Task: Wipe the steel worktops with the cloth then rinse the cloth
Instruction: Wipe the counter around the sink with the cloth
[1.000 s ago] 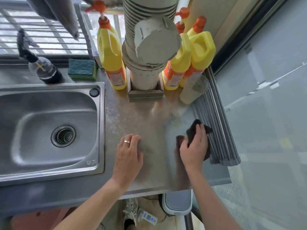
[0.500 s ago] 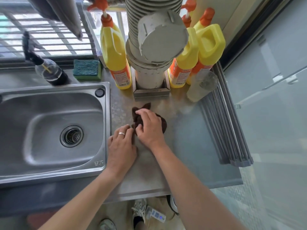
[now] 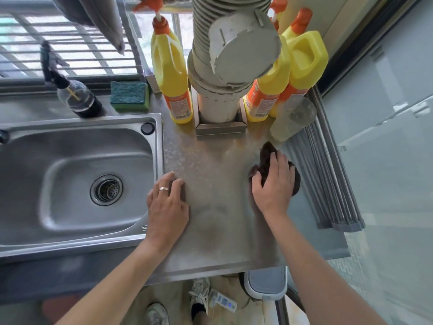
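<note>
Since the earlier frame our right hand (image 3: 273,184) has carried the cloth (image 3: 269,158) from centre frame, below the pipe base, to right of centre, near the folded rack (image 3: 328,179). We press the bunched cloth flat on the steel worktop (image 3: 218,219), fingers fairly straight and slightly spread over it, for wiping contact. Our left hand (image 3: 167,202) rests palm-down beside the sink (image 3: 79,184), fingers together and lightly bent, apparently as a brace. Both forearms reach up from the lower frame.

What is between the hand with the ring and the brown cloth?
Just bare steel worktop. The head view shows nothing lying between the left hand and the cloth under the right hand.
</note>
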The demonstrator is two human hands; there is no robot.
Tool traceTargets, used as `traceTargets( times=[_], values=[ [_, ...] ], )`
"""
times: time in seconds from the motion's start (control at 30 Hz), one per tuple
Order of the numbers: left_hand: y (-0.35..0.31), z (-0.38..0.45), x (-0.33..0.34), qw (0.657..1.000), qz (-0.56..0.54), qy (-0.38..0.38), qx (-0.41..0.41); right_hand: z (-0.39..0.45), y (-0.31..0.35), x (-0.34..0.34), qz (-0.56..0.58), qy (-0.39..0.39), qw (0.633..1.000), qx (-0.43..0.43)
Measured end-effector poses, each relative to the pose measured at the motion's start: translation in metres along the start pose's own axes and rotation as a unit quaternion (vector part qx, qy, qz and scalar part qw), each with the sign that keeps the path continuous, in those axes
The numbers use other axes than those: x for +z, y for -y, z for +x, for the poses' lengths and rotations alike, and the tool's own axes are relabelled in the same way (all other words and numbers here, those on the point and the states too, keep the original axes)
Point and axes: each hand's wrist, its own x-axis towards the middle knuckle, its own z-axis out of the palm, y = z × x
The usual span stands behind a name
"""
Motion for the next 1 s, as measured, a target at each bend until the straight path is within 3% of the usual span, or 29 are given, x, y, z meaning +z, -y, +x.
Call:
traceTargets(
  times=[0.2, 0.37, 0.5, 0.73, 1.0],
  values=[
    [0.031, -0.008, -0.006, 0.997, -0.064, -0.024, 0.044, 0.019, 0.083, 0.04, -0.023, 0.015, 0.996, -0.087],
    [0.039, -0.015, -0.019, 0.99, -0.106, -0.049, 0.074, -0.025, 0.157, 0.075, 0.057, 0.055, 0.982, -0.174],
    [0.04, -0.012, -0.025, 0.988, -0.135, -0.054, 0.053, -0.044, 0.186, 0.088, 0.109, 0.076, 0.977, -0.168],
    [0.035, -0.023, -0.025, 0.994, -0.088, -0.021, 0.067, -0.075, 0.129, 0.061, 0.086, 0.092, 0.963, -0.239],
    [0.017, -0.044, -0.021, 0.991, -0.05, 0.005, 0.122, -0.041, -0.009, -0.007, -0.059, 0.025, 0.995, -0.081]
  ],
)
